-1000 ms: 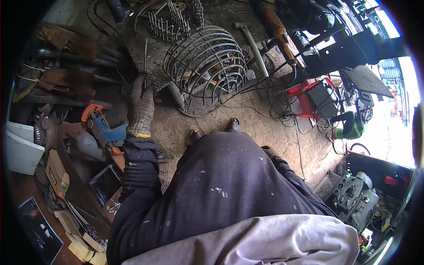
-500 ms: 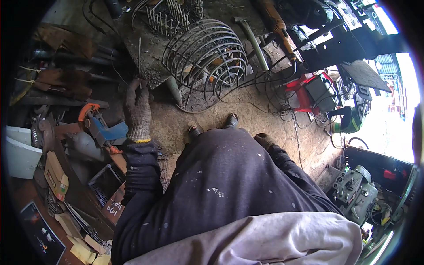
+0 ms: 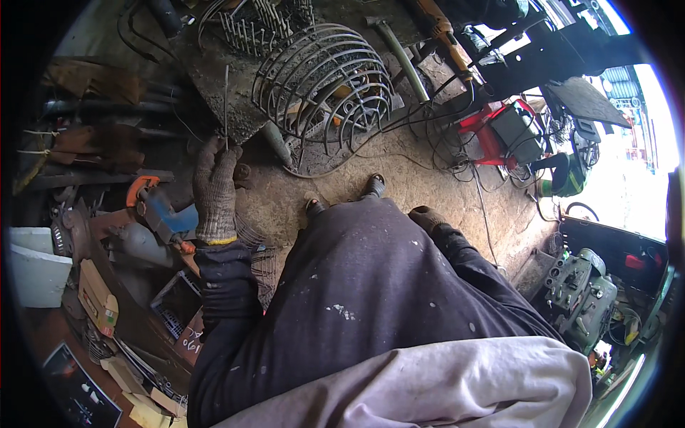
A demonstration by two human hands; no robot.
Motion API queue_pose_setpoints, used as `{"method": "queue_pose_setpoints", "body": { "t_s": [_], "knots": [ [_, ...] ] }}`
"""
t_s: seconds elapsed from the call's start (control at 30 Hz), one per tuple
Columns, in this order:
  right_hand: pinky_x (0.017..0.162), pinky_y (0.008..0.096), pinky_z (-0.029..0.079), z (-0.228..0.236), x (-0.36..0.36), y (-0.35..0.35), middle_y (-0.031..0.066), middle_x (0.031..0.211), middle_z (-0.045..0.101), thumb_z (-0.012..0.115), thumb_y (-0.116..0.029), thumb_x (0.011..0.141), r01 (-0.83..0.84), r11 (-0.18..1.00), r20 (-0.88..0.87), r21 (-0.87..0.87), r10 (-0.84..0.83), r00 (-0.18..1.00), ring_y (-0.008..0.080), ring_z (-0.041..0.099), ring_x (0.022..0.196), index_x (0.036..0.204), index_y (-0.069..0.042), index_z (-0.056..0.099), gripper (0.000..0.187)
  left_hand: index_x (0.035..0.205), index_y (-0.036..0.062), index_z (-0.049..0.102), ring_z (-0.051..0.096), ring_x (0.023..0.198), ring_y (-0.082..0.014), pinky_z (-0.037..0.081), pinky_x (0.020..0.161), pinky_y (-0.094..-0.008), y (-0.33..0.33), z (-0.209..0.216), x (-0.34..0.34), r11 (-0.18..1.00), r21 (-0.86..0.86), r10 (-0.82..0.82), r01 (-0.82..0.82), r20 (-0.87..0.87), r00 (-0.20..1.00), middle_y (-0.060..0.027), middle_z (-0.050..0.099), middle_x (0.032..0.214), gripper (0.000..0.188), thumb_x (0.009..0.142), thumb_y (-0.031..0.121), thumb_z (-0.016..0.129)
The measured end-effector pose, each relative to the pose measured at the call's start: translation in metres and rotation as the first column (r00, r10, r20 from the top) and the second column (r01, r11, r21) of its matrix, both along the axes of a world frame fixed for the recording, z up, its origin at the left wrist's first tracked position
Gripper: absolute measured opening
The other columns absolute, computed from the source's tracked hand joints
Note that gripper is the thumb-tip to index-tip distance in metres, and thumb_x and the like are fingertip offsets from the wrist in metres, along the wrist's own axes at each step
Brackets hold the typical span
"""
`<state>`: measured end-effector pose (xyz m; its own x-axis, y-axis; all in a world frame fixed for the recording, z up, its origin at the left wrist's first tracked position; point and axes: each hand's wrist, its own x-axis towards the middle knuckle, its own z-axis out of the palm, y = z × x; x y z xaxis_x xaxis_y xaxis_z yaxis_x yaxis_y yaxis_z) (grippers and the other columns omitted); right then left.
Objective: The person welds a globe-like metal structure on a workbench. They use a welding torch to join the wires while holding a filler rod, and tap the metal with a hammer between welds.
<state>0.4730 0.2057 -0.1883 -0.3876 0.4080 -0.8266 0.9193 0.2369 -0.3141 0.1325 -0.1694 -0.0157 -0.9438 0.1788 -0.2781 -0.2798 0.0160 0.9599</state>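
My left hand (image 3: pixel 216 189), in a knitted work glove with a yellow cuff edge, is closed around the lower end of a thin metal rod (image 3: pixel 227 107). That rod points away from me, beside the near left corner of the dark metal worktable (image 3: pixel 217 89). On the table rests a rounded cage of curved metal bars (image 3: pixel 325 82), apart from both hands. Beside my right hip, my gloved right hand (image 3: pixel 428 218) hangs with its fingers curled in. Its palm side is hidden, so anything within it does not show.
A hammer (image 3: pixel 399 60) and an orange-bodied power tool (image 3: pixel 446 36) lie beyond the cage. Cables (image 3: pixel 474 182) run over the floor near a red stool (image 3: pixel 485 128). A blue and orange clamp-like tool (image 3: pixel 164 214) stands left; a grey machine (image 3: pixel 581 299) sits at right.
My left hand and the rod have come slightly nearer to me, away from the table corner. The whole view has shifted a little. My right hand stays by my side.
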Motion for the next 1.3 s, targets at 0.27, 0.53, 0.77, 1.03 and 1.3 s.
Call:
{"method": "queue_pose_setpoints", "body": {
  "t_s": [0.27, 0.53, 0.77, 1.03, 1.3],
  "knots": [
    [0.084, 0.0353, 0.054, -0.010, 0.007, -0.002, 0.0106, 0.108, 0.075, 0.064, -0.041, 0.088, 0.036, 0.999, -0.032, 0.019, -0.035, 0.999, 0.0219, 0.070, 0.097, 0.121, -0.005, 0.071, 0.050, 0.131, 0.0047, 0.060, 0.063, 0.065, -0.0101, 0.052, 0.051, -0.0258, 0.005, -0.005, -0.001, 0.997, -0.059, -0.041, 0.038, -0.046, 0.998, -0.0061, 0.066, 0.107, 0.041, 0.093, 0.016, 0.070],
    [0.096, 0.0351, 0.051, 0.006, 0.004, -0.003, 0.0099, 0.116, 0.074, 0.063, -0.044, 0.093, -0.008, 1.000, 0.052, -0.019, 0.009, 0.999, 0.0229, 0.067, 0.111, 0.117, -0.009, 0.075, 0.044, 0.128, 0.0069, 0.062, 0.060, 0.063, -0.0084, 0.050, 0.052, -0.0243, 0.017, 0.003, 0.018, 0.999, 0.021, -0.027, 0.027, -0.024, 0.999, -0.0034, 0.066, 0.099, 0.036, 0.094, 0.017, 0.070],
    [0.083, 0.0366, 0.054, -0.002, 0.003, 0.002, 0.0130, 0.108, 0.075, 0.063, -0.040, 0.089, -0.028, 1.000, -0.027, 0.014, 0.028, 0.999, 0.0230, 0.070, 0.094, 0.117, -0.002, 0.071, 0.049, 0.130, 0.0022, 0.060, 0.060, 0.065, -0.0076, 0.052, 0.054, -0.0248, 0.026, 0.002, 0.033, 0.997, 0.006, -0.081, 0.082, -0.070, 0.994, -0.0054, 0.068, 0.100, 0.037, 0.096, 0.014, 0.067],
    [0.077, 0.0372, 0.057, 0.014, -0.015, -0.007, 0.0127, 0.107, 0.075, 0.065, -0.037, 0.090, -0.034, 0.998, -0.002, 0.049, 0.034, 0.999, 0.0229, 0.072, 0.090, 0.122, -0.002, 0.070, 0.048, 0.136, 0.0034, 0.055, 0.060, 0.065, -0.0078, 0.051, 0.052, -0.0242, 0.018, -0.008, 0.040, 0.988, 0.094, -0.121, 0.122, -0.013, 0.993, -0.0073, 0.068, 0.100, 0.041, 0.098, 0.013, 0.064],
    [0.087, 0.0379, 0.055, -0.024, 0.001, 0.003, 0.0140, 0.115, 0.074, 0.065, -0.040, 0.089, 0.047, 0.999, -0.026, -0.012, -0.047, 0.999, 0.0248, 0.071, 0.101, 0.122, -0.003, 0.071, 0.050, 0.131, 0.0014, 0.055, 0.055, 0.062, -0.0063, 0.049, 0.053, -0.0230, 0.029, 0.012, 0.043, 0.992, 0.078, -0.091, 0.097, -0.072, 0.993, -0.0050, 0.065, 0.098, 0.040, 0.097, 0.018, 0.067]
  ]
}}
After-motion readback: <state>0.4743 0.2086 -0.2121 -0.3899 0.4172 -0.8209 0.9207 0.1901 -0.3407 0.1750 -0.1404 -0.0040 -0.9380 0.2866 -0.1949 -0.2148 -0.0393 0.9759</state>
